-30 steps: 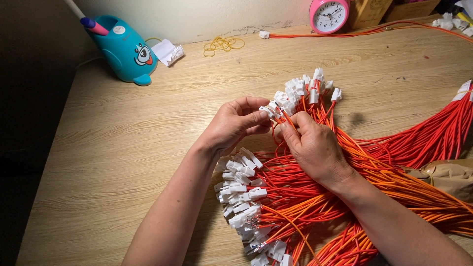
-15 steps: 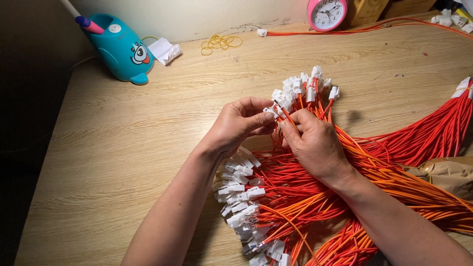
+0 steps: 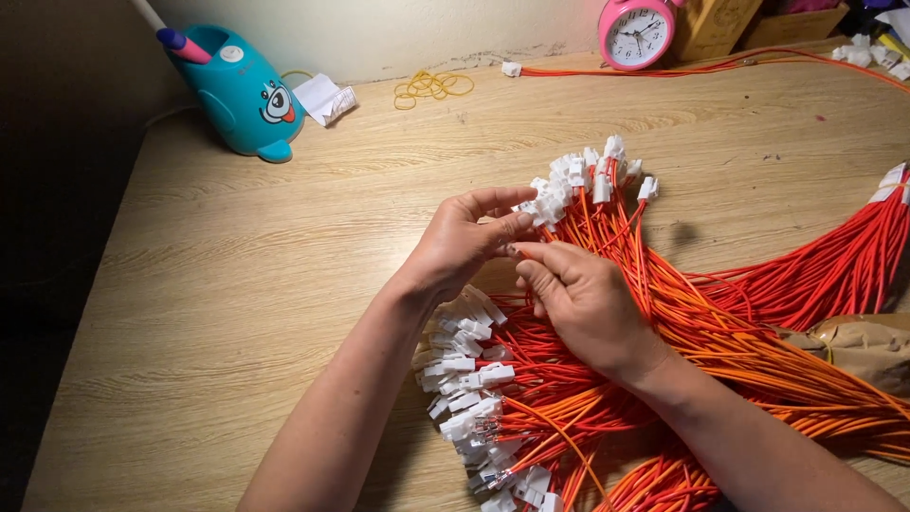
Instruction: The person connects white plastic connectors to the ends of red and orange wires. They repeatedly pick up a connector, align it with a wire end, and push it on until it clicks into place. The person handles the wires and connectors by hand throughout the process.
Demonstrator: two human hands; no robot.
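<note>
A big bundle of red and orange wires [image 3: 720,332] with white plastic connectors lies on the wooden table [image 3: 237,303]. My left hand [image 3: 464,242] pinches one white connector [image 3: 527,210] at the edge of a raised cluster of connectors [image 3: 588,175]. My right hand [image 3: 583,299] rests on the wires just below, its fingertips holding a thin wire end close to that connector. A second heap of white connectors [image 3: 464,374] lies under my left wrist.
A teal animal-shaped pen holder [image 3: 242,90] stands at the back left, folded white paper [image 3: 324,98] beside it. Yellow rubber bands [image 3: 431,87] and a pink alarm clock [image 3: 635,33] are at the back. Brown paper [image 3: 853,346] wraps wires at right.
Both hands have stayed at the connector cluster; the fingers shifted slightly as my right hand brought a wire end up to the connector in my left.
</note>
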